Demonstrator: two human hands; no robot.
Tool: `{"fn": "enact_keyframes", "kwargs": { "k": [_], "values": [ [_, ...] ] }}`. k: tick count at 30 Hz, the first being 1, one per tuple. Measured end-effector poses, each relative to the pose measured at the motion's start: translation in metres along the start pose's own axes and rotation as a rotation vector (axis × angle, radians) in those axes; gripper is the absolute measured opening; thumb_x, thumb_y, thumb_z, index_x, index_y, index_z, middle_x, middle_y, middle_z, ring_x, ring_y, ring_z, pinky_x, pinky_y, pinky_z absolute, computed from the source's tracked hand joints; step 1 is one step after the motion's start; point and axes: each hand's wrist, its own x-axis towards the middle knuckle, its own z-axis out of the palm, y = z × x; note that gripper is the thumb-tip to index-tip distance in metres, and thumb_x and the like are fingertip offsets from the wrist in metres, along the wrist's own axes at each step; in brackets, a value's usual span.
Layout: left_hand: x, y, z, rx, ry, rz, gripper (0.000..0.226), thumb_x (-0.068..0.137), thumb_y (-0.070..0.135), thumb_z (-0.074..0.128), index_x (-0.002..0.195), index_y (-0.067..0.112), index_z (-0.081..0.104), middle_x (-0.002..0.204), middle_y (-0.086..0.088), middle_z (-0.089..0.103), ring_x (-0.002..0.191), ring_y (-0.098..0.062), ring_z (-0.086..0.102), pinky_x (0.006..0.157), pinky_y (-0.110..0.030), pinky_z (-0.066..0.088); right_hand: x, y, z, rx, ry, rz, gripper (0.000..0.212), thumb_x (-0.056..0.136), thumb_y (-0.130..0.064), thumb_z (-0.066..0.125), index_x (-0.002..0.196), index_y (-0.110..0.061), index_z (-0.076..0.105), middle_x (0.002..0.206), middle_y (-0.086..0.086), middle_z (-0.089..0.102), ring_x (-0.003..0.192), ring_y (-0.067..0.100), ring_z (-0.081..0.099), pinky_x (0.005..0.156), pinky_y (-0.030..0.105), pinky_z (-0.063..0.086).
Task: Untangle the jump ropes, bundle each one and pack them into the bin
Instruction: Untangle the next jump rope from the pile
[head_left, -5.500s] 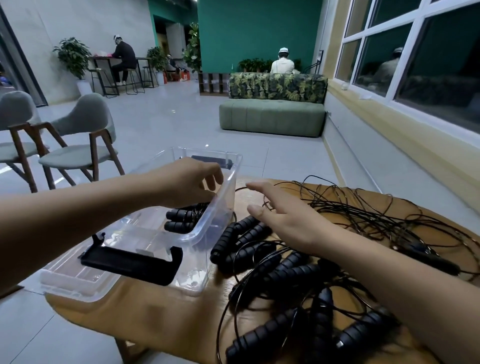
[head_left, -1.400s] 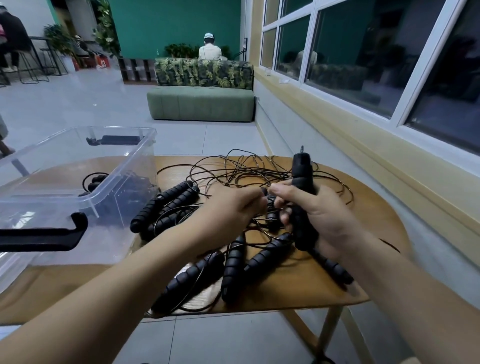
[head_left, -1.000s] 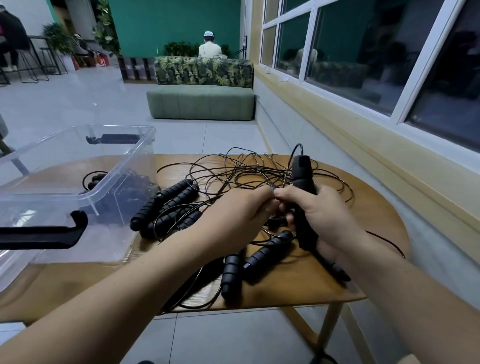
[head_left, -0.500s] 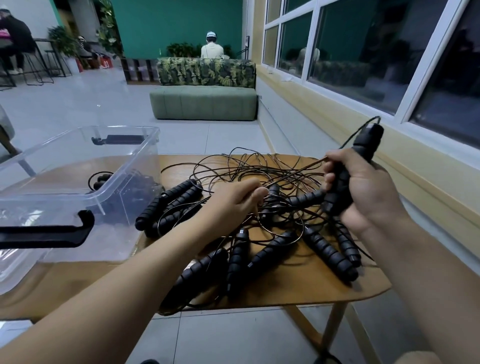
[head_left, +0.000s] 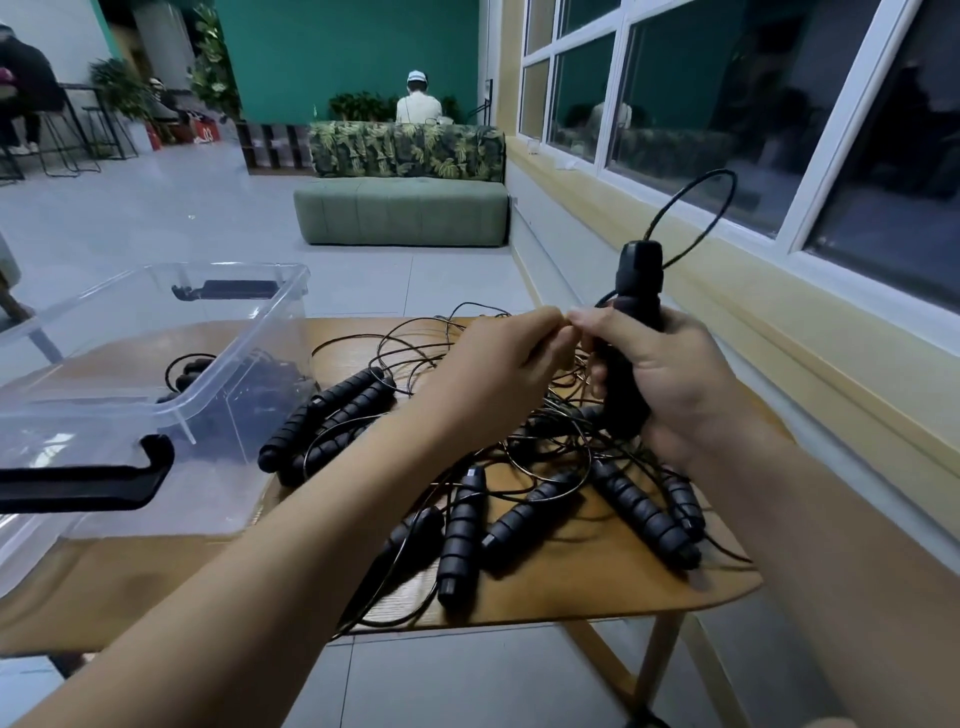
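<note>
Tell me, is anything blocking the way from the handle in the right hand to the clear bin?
No barrier: the bin is open on top. But the handle in the right hand trails its cord into the tangle, and the left hand, pinching it, sits between.

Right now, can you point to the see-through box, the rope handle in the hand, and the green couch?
box (head_left: 260, 415), head view, on its clear side wall.
handle (head_left: 639, 275), head view, on its top end.
couch (head_left: 400, 210), head view, on the front of the seat cushion.
</note>
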Motion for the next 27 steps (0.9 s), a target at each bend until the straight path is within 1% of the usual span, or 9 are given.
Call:
{"fn": "enact_keyframes", "kwargs": {
  "k": [2,5,7,9,13,16,21,24,27],
  "values": [
    [0.006,0.004,-0.002,-0.148,-0.078,-0.067,0.025,0.111,0.029,0.053,0.089,0.019,0.061,0.065,0.002,0.067,0.063,-0.015,0.066,0.061,-0.031,0.045,0.005,-0.009,0.001,0.000,-0.011,0.006,0.015,0.092,-0.012,0.081,0.084,-0.012,0.069,0.068,0.004,0.063,0.053,0.015,0.053,0.046,0.024,0.046],
    [0.007,-0.001,0.004,-0.329,-0.124,-0.119,0.032,0.109,0.038,0.053,0.089,0.016,0.065,0.073,-0.002,0.072,0.073,-0.022,0.071,0.071,-0.038,0.051,0.013,-0.026,-0.001,0.058,-0.006,-0.006,0.009,0.095,-0.012,0.077,0.092,-0.007,0.070,0.072,0.006,0.068,0.057,0.015,0.059,0.049,0.023,0.047],
    [0.005,-0.011,0.012,-0.301,-0.148,-0.134,0.031,0.111,0.037,0.052,0.090,0.020,0.068,0.076,0.003,0.073,0.073,-0.012,0.067,0.073,-0.037,0.049,0.019,-0.038,-0.007,0.113,0.006,-0.018,0.010,0.096,-0.014,0.076,0.100,-0.007,0.070,0.075,0.003,0.069,0.060,0.012,0.062,0.051,0.022,0.047],
    [-0.001,-0.019,0.017,-0.251,-0.169,-0.185,0.029,0.111,0.036,0.053,0.089,0.026,0.068,0.075,0.011,0.071,0.069,-0.002,0.061,0.067,-0.030,0.043,0.026,-0.046,-0.014,0.179,0.018,-0.024,0.012,0.095,-0.016,0.076,0.102,-0.010,0.069,0.080,0.001,0.071,0.064,0.011,0.064,0.053,0.022,0.049],
    [-0.004,-0.027,0.013,-0.227,-0.155,-0.234,0.027,0.111,0.036,0.052,0.096,0.026,0.073,0.083,0.009,0.074,0.077,-0.010,0.067,0.072,-0.037,0.050,0.029,-0.039,-0.026,0.188,0.083,-0.018,0.026,0.095,-0.023,0.079,0.115,-0.009,0.069,0.086,0.001,0.076,0.068,0.010,0.067,0.054,0.022,0.050],
    [0.000,-0.017,0.008,-0.203,-0.057,-0.169,0.025,0.110,0.033,0.055,0.096,0.026,0.075,0.081,0.008,0.075,0.070,-0.001,0.062,0.065,-0.029,0.044,0.018,-0.018,-0.025,0.082,0.044,0.001,0.043,0.092,-0.030,0.083,0.122,-0.003,0.071,0.089,0.003,0.077,0.066,0.012,0.063,0.054,0.024,0.050],
    [-0.010,0.000,0.005,-0.242,-0.002,-0.134,0.027,0.111,0.035,0.055,0.091,0.023,0.069,0.073,0.007,0.072,0.061,-0.003,0.056,0.059,-0.026,0.038,0.002,-0.005,-0.014,0.038,-0.128,-0.050,0.016,0.090,-0.018,0.081,0.102,-0.008,0.077,0.085,0.009,0.072,0.063,0.018,0.059,0.054,0.026,0.049],
    [-0.022,0.000,0.008,-0.232,-0.044,-0.154,0.027,0.111,0.035,0.054,0.090,0.023,0.065,0.072,0.006,0.071,0.062,-0.002,0.058,0.058,-0.022,0.039,-0.001,-0.001,-0.008,-0.025,-0.139,-0.060,0.014,0.092,-0.015,0.081,0.102,-0.006,0.077,0.084,0.011,0.072,0.063,0.019,0.061,0.054,0.027,0.049],
    [-0.028,-0.002,0.016,-0.225,-0.038,-0.191,0.027,0.112,0.032,0.051,0.086,0.034,0.059,0.069,0.008,0.071,0.061,-0.003,0.060,0.057,-0.024,0.044,-0.008,0.007,0.001,-0.087,-0.141,-0.056,0.013,0.093,-0.015,0.082,0.100,-0.004,0.078,0.082,0.011,0.072,0.064,0.018,0.062,0.056,0.031,0.051]
  ]
}}
